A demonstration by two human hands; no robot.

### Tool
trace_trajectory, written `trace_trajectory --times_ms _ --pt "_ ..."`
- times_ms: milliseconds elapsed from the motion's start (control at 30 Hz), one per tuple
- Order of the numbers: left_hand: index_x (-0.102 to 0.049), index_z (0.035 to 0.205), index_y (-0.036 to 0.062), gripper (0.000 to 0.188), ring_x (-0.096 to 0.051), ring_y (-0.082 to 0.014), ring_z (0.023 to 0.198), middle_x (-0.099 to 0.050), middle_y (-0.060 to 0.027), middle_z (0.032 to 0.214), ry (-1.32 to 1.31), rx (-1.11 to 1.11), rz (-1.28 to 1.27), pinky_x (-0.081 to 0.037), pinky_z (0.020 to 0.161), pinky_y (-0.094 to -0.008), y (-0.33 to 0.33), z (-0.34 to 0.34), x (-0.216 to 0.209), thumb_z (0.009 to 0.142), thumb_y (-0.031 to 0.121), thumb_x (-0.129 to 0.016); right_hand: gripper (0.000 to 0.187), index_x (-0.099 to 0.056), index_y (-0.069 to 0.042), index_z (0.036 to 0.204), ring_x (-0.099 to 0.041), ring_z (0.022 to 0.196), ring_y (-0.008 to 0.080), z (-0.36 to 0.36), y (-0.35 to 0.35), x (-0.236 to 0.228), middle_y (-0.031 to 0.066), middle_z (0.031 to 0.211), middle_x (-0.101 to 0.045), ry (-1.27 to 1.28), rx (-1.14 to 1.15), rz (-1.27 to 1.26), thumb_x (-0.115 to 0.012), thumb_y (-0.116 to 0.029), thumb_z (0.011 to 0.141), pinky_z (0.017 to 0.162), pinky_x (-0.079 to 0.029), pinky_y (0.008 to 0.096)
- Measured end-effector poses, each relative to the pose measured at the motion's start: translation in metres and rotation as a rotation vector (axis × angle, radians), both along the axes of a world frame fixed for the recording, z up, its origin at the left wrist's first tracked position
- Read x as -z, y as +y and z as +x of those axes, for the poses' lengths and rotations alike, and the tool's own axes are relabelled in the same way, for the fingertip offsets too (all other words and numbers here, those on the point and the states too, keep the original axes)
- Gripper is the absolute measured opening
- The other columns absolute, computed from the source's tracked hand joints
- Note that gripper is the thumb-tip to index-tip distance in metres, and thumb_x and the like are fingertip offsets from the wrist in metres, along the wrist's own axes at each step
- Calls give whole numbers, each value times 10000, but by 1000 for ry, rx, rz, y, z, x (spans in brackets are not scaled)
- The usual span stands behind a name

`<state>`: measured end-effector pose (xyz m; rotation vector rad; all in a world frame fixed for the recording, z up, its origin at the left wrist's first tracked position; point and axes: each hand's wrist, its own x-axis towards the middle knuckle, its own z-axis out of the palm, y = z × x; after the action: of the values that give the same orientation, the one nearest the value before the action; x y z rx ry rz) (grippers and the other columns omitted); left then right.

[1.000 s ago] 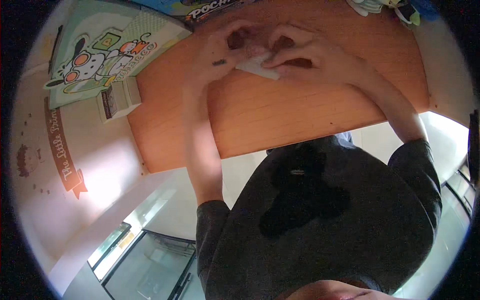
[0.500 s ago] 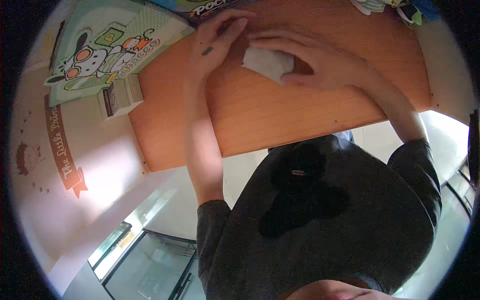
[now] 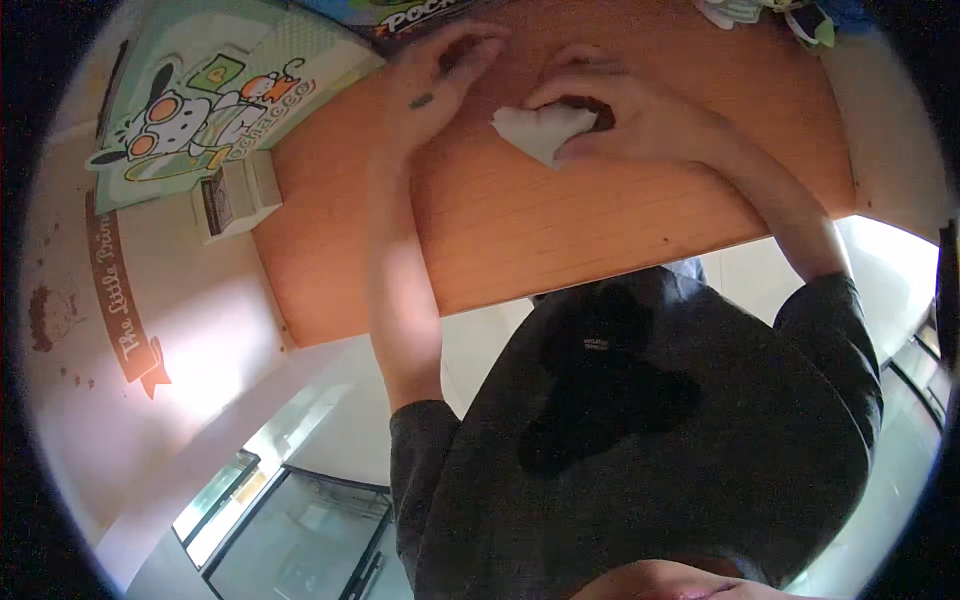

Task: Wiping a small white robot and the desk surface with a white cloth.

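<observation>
Right hand [image 3: 640, 120] is curled over a small white crumpled paper piece [image 3: 540, 130], probably a tissue or wrapper; blur makes the material hard to call. Its fingers [image 3: 560, 95] are closed around the far edge of the white piece, thumb pinning the near corner, so the piece is clamped and lies on the orange wooden surface [image 3: 560, 230], partly sticking out to the left of those fingers. Something dark sits under the knuckles, just behind the white piece; can't tell what. Left hand [image 3: 440, 85] rests flat-ish on the surface just left of the piece, fingers [image 3: 470, 50] stretched out and close together, holding nothing, tips near but not touching the white piece. Beyond the left fingers: edge of a colourful printed package [image 3: 420, 15]. Further left of them: a pale green cartoon-dog box [image 3: 200, 110] and a small white box [image 3: 235, 195] at the surface's left edge. Past the right fingers, top right: a heap of small mixed items [image 3: 770, 12], too small to identify. Progress, judged: the piece is gathered in one hand and bunched; whatever it wraps or wipes isn't exposed, so handling looks mid-way, not finished.
</observation>
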<state>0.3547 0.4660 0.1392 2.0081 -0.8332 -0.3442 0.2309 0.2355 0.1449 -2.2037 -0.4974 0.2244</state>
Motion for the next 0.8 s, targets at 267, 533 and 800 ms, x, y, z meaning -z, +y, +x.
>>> trace_trajectory --times_ms 267,533,800 --pt "-700 1236 83 342 -630 -179 894 -738 -58 1096 12 61 -140 -486 814 -315 0 2 12 952 271 -727 460 -660 -95 1311 -639 1096 239 6 -6 27 97 1264 -657 -21 310 154 -767 -122 864 970 -504 339" --pt "-585 1403 46 529 -639 -217 1043 -708 -102 1204 -509 214 14 -474 973 -309 -14 -2 6 938 211 -777 465 -638 -17 1302 -689 971 257 28 -12 46 137 1122 -730 -204 391 313 -802 -127 882 885 -544 337" --pt "-648 1276 11 382 -648 -222 998 -718 -112 1139 -395 -75 53 -482 935 -288 -12 -4 8 932 151 -738 465 -605 -48 1349 -634 979 233 22 -7 44 123 1213 -643 -255 310 298 -742 -57 904 874 -531 323"
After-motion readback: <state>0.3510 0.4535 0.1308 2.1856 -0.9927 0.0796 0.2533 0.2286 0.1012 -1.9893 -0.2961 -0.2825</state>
